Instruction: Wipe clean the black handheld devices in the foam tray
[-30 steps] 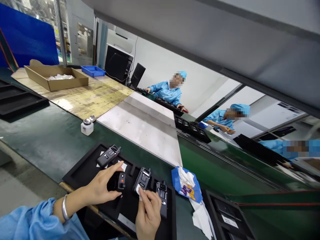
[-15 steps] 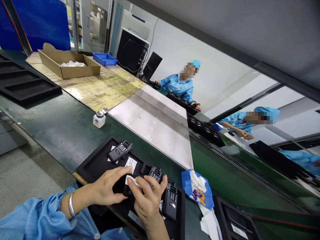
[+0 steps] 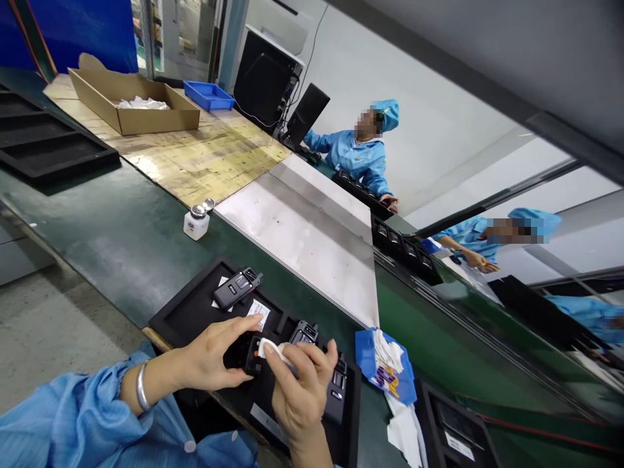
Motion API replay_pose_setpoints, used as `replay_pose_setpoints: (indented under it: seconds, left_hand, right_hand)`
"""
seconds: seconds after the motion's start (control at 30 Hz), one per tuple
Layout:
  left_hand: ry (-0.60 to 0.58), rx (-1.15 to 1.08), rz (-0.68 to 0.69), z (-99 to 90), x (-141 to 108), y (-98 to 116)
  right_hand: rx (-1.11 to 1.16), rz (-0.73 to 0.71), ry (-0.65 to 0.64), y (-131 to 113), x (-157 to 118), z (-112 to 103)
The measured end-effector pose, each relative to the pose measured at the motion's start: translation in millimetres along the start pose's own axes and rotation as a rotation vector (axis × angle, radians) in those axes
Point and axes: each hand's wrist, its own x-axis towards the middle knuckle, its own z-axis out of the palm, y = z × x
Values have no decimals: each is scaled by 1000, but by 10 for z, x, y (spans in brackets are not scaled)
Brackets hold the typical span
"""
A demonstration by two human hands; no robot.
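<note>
Between the thumb and fingers of my left hand is a black two-way radio, its end with a small orange spot turned toward my right hand. My right hand pinches a folded white cloth against or very close to that end; contact is hard to tell. Below them lies a black tray. In it, a radio rests at the upper left on a white label, another radio lies behind my right fingers, and a third radio is partly covered by my right hand.
A white pump bottle with its lid up stands beyond the tray. To the right are a blue bin with white cloths and another black tray. A cardboard box sits farther back. Co-workers in blue work across the line.
My right hand has drawn slightly right with the cloth, uncovering the radio's end and its orange spot. My left hand still holds the radio, now turned a little. The view has shifted slightly.
</note>
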Motion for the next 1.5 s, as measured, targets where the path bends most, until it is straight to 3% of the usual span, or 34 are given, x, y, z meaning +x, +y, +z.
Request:
replay_pose_setpoints:
  seconds: [0.2,0.37,0.53,0.83,1.17,1.5]
  left_hand:
    - [8,21,67,-12,6,21]
    - [9,-39,4,-15,-2,-8]
    - [-4,-26,15,5,-24,-32]
    - [-15,-23,27,-16,0,-9]
    - [-78,-33,14,-17,29,-12]
    - [-81,-51,12,-56,71,-50]
  right_hand:
    - [19,-102,-30,23,59,34]
    - [-25,22,-8,192,-94,-16]
    - [38,90,13,160,-156,-53]
    - [119,66,8,68,-127,-28]
    - [130,-79,-31,83,76,61]
    - [97,-62,-6,81,89,56]
